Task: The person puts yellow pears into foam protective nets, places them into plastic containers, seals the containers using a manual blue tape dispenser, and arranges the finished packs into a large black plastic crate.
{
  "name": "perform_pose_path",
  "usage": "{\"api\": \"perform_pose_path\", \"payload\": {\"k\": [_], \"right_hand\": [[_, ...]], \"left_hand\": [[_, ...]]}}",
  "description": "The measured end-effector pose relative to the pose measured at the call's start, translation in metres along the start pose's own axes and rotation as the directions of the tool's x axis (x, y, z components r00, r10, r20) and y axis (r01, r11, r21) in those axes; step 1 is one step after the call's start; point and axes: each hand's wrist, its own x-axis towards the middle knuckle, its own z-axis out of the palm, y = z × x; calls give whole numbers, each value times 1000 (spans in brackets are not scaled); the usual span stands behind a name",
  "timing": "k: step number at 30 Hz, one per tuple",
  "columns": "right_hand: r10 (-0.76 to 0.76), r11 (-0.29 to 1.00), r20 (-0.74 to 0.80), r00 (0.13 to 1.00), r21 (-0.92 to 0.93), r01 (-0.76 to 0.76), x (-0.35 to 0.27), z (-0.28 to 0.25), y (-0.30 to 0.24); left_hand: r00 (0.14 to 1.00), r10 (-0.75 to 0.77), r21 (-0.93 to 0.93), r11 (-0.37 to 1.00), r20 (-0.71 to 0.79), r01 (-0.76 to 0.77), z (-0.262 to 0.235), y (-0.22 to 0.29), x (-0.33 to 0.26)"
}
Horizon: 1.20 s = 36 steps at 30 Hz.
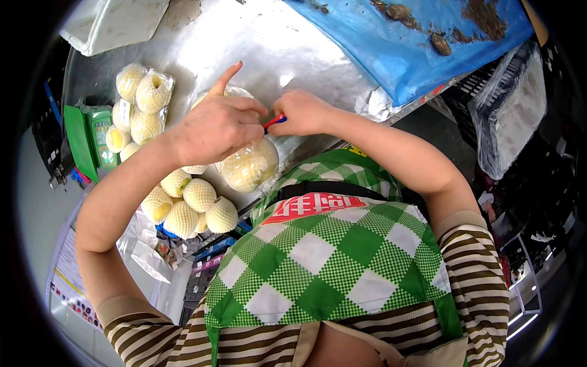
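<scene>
The left hand (217, 125), fingers curled and forefinger raised, grips the gathered neck of one clear bag of pears (247, 165) near the metal bench's (293, 43) front edge. The right hand (302, 113) pinches a red-and-blue tape strip (274, 120) there. One sealed bag of net-sleeved pears (137, 107) lies toward the left edge; five loose pears (186, 205) sit at the front edge.

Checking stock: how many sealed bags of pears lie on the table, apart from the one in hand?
1: the sealed bag at the far left. Loose netted pears sit at the near edge; more may be hidden.
</scene>
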Motion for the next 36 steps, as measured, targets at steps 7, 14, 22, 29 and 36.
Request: {"api": "perform_pose_path", "payload": {"k": [7,14,22,29,36], "right_hand": [[-277,900,-327,903,-419,125,-39,6,32],[-167,956,-389,906,161,245,-68,3,-22],[-43,799,-145,988,589,121,-71,15,-55],[42,675,-22,999,738,-13,-47,28,-36],[194,862,-395,898,505,35,-61,35,-24]], "left_hand": [[1000,-9,33,999,2,8,2,-3,-3],[1000,-7,27,1000,-6,7,4,-5,1],[999,0,51,999,-39,2,11,-6,15],[999,-6,71,997,-43,9,15,-6,28],[999,-34,39,999,36,32,20,-7,36]]}}
